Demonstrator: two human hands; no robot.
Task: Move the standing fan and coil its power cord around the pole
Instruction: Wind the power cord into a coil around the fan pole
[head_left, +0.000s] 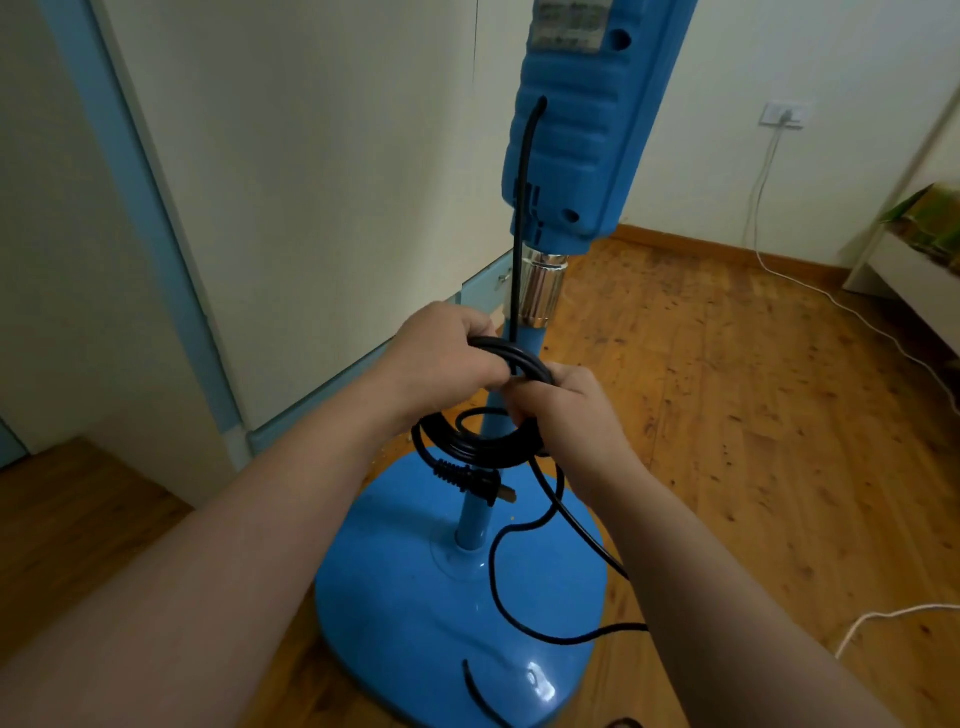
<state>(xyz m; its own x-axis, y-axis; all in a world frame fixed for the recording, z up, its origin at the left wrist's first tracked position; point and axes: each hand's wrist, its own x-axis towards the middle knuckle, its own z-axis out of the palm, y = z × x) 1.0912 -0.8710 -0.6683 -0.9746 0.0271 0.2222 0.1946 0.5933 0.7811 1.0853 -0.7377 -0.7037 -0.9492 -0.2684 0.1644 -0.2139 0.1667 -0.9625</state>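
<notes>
A blue standing fan rises in front of me, with its control housing (576, 130) at the top, a chrome collar (543, 293) below it and a blue pole (475, 514) going down into the blue base (415, 613). The black power cord (519, 208) leaves the housing and runs down to several loops (467, 447) circling the pole. My left hand (441, 358) and my right hand (566, 410) both grip the looped cord at the pole. The plug (480, 486) hangs under the loops. Loose cord trails over the base.
A cream wardrobe with blue trim (171, 260) stands close on the left. A wall socket (784, 114) feeds a white cable (831, 306) across the wooden floor (753, 415) on the right. A white shelf (914, 275) is at the far right.
</notes>
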